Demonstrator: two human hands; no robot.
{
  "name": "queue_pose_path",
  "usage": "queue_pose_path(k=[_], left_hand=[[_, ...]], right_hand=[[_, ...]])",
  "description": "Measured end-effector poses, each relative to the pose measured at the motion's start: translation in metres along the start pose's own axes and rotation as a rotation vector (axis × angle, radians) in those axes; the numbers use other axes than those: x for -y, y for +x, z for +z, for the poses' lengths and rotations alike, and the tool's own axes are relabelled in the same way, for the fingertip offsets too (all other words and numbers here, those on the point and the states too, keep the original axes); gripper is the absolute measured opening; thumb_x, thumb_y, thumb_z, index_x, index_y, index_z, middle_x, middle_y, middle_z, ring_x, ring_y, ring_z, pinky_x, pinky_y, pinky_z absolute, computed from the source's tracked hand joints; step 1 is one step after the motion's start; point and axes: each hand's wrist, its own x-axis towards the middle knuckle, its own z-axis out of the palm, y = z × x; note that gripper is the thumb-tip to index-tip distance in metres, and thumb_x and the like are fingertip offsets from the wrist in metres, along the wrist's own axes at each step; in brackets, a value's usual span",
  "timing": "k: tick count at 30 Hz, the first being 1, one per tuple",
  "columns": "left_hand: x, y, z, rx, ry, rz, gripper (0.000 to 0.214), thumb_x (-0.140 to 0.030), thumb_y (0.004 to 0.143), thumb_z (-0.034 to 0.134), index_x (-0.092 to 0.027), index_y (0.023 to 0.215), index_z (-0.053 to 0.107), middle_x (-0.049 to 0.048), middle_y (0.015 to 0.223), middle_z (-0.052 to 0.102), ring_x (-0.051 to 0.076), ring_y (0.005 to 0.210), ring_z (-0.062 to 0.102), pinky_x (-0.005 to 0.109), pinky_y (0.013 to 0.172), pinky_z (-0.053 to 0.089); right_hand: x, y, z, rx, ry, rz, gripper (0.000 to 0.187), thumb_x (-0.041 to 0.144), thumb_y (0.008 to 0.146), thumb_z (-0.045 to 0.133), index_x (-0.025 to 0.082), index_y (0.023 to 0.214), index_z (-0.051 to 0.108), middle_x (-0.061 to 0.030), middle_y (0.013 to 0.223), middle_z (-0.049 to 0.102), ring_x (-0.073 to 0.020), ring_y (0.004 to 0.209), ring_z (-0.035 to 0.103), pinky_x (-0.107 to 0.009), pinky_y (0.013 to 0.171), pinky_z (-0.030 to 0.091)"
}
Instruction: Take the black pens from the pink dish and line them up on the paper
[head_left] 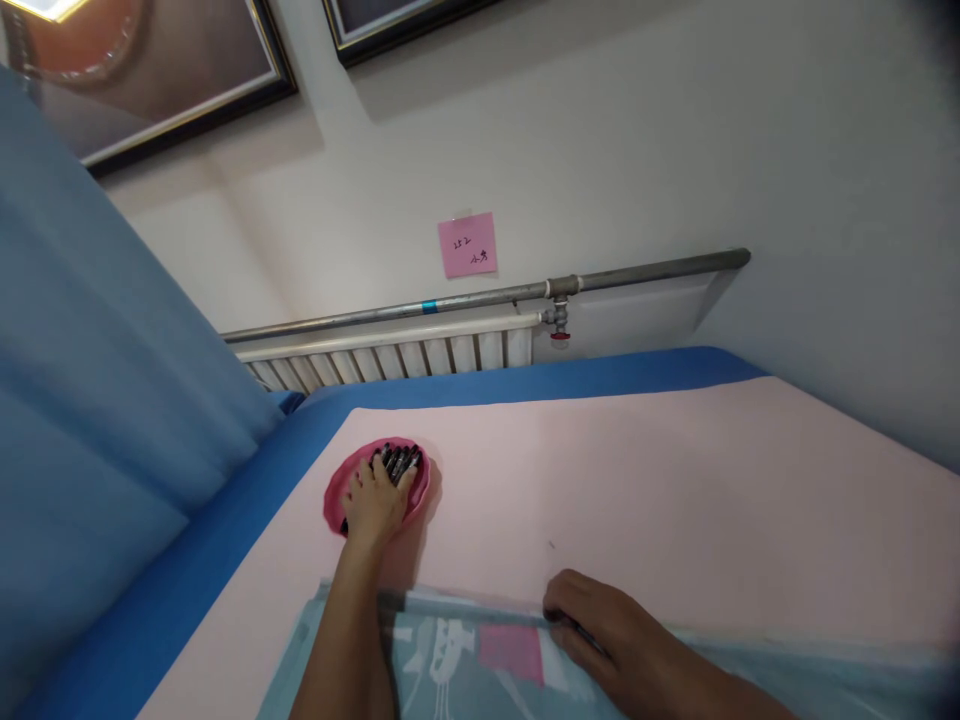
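Note:
My left hand [375, 498] reaches forward into a round pink dish [335, 490] and lies over several black pens [400, 462] piled in it. The fingers curl down onto the pens. My right hand [596, 622] rests near the front, fingers bent and pressed on the top edge of a pale blue clear sleeve [442, 655], with a thin dark thing pinned under the fingertips. The sleeve holds a pink slip [511, 652] and white markings. Both dish and sleeve lie on a pale pink sheet [675, 480].
The pink sheet covers a blue surface [525, 380]. A blue curtain [90, 400] hangs at the left. Behind are a white radiator [390, 355], a grey pipe [480, 297] with a red valve, a pink note [467, 243] and framed pictures.

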Motion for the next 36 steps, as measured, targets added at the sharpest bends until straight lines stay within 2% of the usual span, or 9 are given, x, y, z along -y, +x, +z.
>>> queue_pose_path(k=[9, 15, 28, 36], left_hand=[[0.0023, -0.0024, 0.0005, 0.059, -0.005, 0.036, 0.067, -0.053, 0.081, 0.033, -0.01, 0.132, 0.036, 0.0187, 0.137, 0.038, 0.035, 0.12, 0.037, 0.051, 0.093, 0.031], [0.0011, -0.0016, -0.0012, 0.04, -0.024, 0.001, 0.068, -0.05, 0.08, 0.037, -0.009, 0.134, 0.031, 0.0184, 0.136, 0.039, 0.034, 0.121, 0.036, 0.049, 0.093, 0.032], [0.0015, -0.0013, -0.0061, 0.061, -0.052, -0.031, 0.066, -0.054, 0.078, 0.039, -0.008, 0.125, 0.041, 0.021, 0.128, 0.047, 0.034, 0.117, 0.042, 0.047, 0.09, 0.035], [0.0008, -0.0027, -0.0048, 0.053, -0.064, -0.022, 0.067, -0.054, 0.079, 0.039, -0.007, 0.126, 0.039, 0.0219, 0.129, 0.045, 0.034, 0.116, 0.043, 0.047, 0.089, 0.035]], right_hand=[[0.0039, -0.0007, -0.0025, 0.008, 0.002, 0.019, 0.014, 0.02, 0.086, 0.038, 0.019, 0.084, 0.052, -0.0048, 0.088, 0.056, -0.0156, 0.079, 0.052, -0.029, 0.072, 0.04], [-0.0014, 0.0001, 0.0007, 0.006, -0.003, 0.004, 0.014, 0.021, 0.086, 0.038, 0.019, 0.084, 0.052, -0.0044, 0.087, 0.056, -0.0152, 0.078, 0.051, -0.028, 0.07, 0.04], [0.0028, -0.0013, -0.003, 0.005, 0.001, 0.014, 0.015, 0.021, 0.087, 0.038, 0.019, 0.083, 0.052, -0.0047, 0.087, 0.056, -0.0153, 0.078, 0.051, -0.028, 0.071, 0.04], [0.0023, -0.0001, -0.0037, 0.013, -0.005, 0.009, 0.015, 0.021, 0.086, 0.038, 0.019, 0.083, 0.052, -0.0056, 0.087, 0.057, -0.0164, 0.079, 0.052, -0.029, 0.071, 0.041]])
